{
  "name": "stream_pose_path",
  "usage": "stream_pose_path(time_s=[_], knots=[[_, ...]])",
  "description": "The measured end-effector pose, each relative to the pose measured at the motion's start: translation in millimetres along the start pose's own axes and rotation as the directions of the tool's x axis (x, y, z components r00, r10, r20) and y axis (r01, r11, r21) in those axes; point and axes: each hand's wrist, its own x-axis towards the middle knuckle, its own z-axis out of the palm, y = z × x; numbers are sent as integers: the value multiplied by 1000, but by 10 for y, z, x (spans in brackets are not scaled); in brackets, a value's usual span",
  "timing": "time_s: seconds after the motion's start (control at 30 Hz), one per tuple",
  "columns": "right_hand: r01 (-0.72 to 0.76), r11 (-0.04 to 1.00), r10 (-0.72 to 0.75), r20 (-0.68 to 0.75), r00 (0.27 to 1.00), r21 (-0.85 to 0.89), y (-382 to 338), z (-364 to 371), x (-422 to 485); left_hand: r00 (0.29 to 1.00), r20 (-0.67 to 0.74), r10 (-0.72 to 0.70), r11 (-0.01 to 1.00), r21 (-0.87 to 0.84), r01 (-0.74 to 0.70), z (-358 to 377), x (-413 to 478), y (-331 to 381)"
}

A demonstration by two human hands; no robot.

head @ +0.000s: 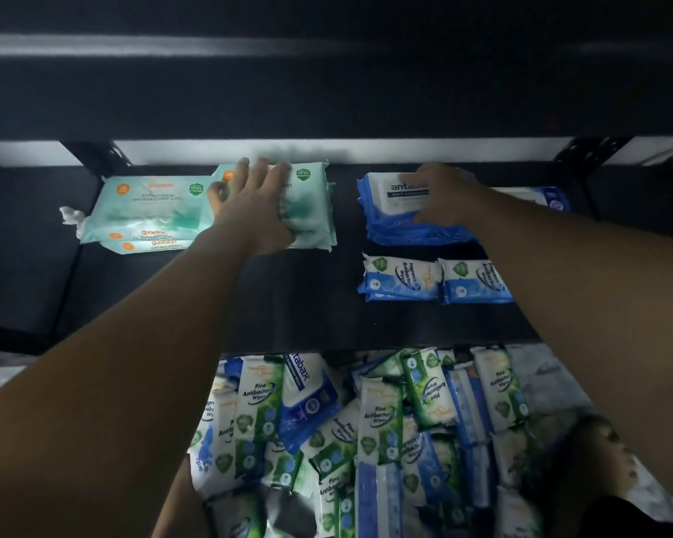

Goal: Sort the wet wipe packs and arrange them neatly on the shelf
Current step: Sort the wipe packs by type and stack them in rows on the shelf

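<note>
Sorting is partway, well under half by my guess. The shelf (307, 312) is carrying four groups so far. A mint stack (148, 211) is sitting toward the back left, with a second mint stack (311, 203) just beside it. A blue stack (397, 211) is sitting toward the back right, and two small packs (401, 279) are lying side by side nearer the front edge on the right. One more blue pack (552, 198) is peeking out behind the right forearm, mostly hidden. Most of the work is waiting: a big pile (346, 440) of green, blue and white packs is lying jumbled below the shelf's front edge, unsorted.

The left hand (257, 203) is lying on the second mint stack, fingers spread wide and fairly straight, pressing or squaring it rather than wrapping it. The right hand (443, 200) is sitting on the blue stack. It's blurred, so I can't tell if it is gripping the top pack or just pushing.

The packs are looking like soft, glossy film pouches, flat and rectangular with crimped ends, slightly puffy. The mint stack is fanning forward unevenly, and a white wipe (70, 219) is sticking out at its left end. The shelf is looking dark, matte and flat. The film is probably slippery, so the stacks could be sliding.
</note>
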Motion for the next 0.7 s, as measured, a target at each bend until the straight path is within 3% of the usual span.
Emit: stream_pose_path(time_s=[0.17, 0.27, 0.33, 0.43, 0.53, 0.6, 0.63, 0.7], knots=[[-60, 997, 57, -51, 997, -47, -29, 96, -53, 1000, 7, -24, 1000, 9, 24, 2, -37, 23], [-150, 965, 204, -250, 947, 216, -137, 260, -421, 980, -160, -119, 992, -52, 112, 83, -328, 148], [-146, 909, 296, -357, 886, 391, -101, 500, -807, 937, -269, -223, 964, -202, 172, 190, -688, 287], [-194, 811, 458, -393, 798, 551, 3, 868, -1483, 873, -268, -407, 869, -409, 279, 373, -1353, 494], [-256, 706, 579, -331, 745, 660, 66, 1272, -2140, 880, -183, -439, 830, -458, 319, 651, -2070, 579], [-359, 626, 657, -222, 720, 692, 131, 1533, -2505, 906, -38, -421, 791, -506, 346, 836, -2519, 582], [-420, 526, 700, -96, 707, 740, 182, 1640, -2663, 913, 53, -404, 773, -514, 371, 908, -2727, 586], [-496, 296, 636, 219, 740, 816, 228, 1834, -2985, 913, 252, -321, 783, -471, 405, 1037, -3092, 604]])
